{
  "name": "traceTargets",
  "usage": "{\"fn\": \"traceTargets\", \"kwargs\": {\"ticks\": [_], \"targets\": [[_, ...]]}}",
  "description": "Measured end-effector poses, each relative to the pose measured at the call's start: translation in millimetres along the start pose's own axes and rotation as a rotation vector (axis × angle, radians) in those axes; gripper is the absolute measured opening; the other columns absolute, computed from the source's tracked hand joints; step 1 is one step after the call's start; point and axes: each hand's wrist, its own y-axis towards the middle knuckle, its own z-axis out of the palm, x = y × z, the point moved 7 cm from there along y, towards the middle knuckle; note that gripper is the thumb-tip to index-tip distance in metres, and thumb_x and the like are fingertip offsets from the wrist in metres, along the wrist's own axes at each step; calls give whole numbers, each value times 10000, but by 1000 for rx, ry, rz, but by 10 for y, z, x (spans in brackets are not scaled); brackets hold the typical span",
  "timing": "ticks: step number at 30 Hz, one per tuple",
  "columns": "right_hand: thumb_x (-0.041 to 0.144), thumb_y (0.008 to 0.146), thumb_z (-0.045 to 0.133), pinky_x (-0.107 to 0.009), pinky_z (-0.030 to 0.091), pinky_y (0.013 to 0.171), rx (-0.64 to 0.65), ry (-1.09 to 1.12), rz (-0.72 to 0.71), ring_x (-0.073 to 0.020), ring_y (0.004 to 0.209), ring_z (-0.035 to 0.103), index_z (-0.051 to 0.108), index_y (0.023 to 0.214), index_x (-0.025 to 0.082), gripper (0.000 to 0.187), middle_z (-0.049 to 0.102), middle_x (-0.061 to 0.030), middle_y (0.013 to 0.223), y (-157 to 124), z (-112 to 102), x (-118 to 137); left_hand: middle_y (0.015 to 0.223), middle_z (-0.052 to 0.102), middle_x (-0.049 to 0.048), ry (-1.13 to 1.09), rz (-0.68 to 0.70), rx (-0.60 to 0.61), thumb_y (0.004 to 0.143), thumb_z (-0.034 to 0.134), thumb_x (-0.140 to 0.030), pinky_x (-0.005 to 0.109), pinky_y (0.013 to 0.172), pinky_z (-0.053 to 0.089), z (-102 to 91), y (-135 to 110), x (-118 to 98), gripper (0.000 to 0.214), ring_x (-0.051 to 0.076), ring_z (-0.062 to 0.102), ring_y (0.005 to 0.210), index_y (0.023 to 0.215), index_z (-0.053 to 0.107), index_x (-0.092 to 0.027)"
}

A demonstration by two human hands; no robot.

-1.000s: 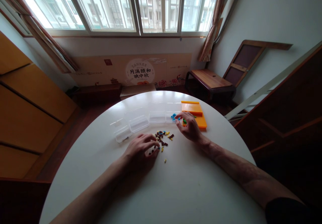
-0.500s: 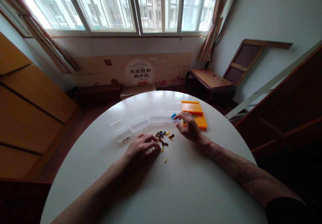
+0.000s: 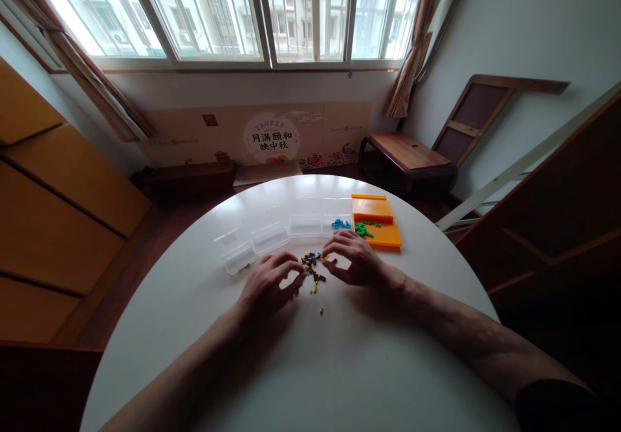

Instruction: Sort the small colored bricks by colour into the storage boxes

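A small heap of tiny coloured pieces [image 3: 313, 268], brown, yellow and blue, lies on the round white table [image 3: 301, 367]. My left hand [image 3: 268, 286] rests at the heap's left edge, fingers curled down onto the pieces. My right hand [image 3: 353, 260] is at the heap's right edge, fingertips pinched over pieces; what they grip is too small to make out. Behind the heap stands a row of clear plastic boxes [image 3: 270, 237]. One clear box holds blue pieces [image 3: 340, 224]. An orange box [image 3: 377, 220] at the right holds green pieces [image 3: 362, 229].
A single yellow piece [image 3: 321, 311] lies apart, nearer to me. Beyond the table are a low wooden bench [image 3: 407, 157], a printed cardboard panel [image 3: 272, 136] under the window, and wooden cabinets [image 3: 53, 205] at the left.
My right hand has drawn back from the box with blue pieces down to the right side of the heap. My left hand has stayed at the heap's left edge.
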Motion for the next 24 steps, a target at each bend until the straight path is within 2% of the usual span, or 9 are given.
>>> {"fn": "traceTargets", "kwargs": {"ticks": [3,8,17,24], "targets": [[363,1000,784,-417,557,988,87,34,-92,-221,938,711,704,1065,271,138,792,-24,1004,9,104,112,970,755,16,-11,-28,-45,1050,702,-271,320,814,514,-29,23,-29,92,134,653,725,978,744,-232],[392,1022,783,-397,556,981,132,38,-117,-206,926,727,731,1053,270,137,806,-21,1001,0,170,96,981,771,10,6,18,-107,1021,745,-250,322,822,522,-36,54,-130,44,143,697,775,980,747,-235],[312,1023,757,-413,542,1060,114,38,-144,-198,931,749,757,1089,286,71,823,-11,1032,-4,152,134,1004,785,15,36,74,-118,1023,760,-243,330,824,533,-15,53,-157,12,163,743,872,1012,755,-246],[254,1036,730,-427,527,1059,36,21,-98,-194,892,731,784,1057,292,69,828,0,983,35,53,102,1025,793,29,53,40,-111,1033,742,-268,359,880,548,-19,32,-106,53,181,758,923,1057,788,-269]]}}
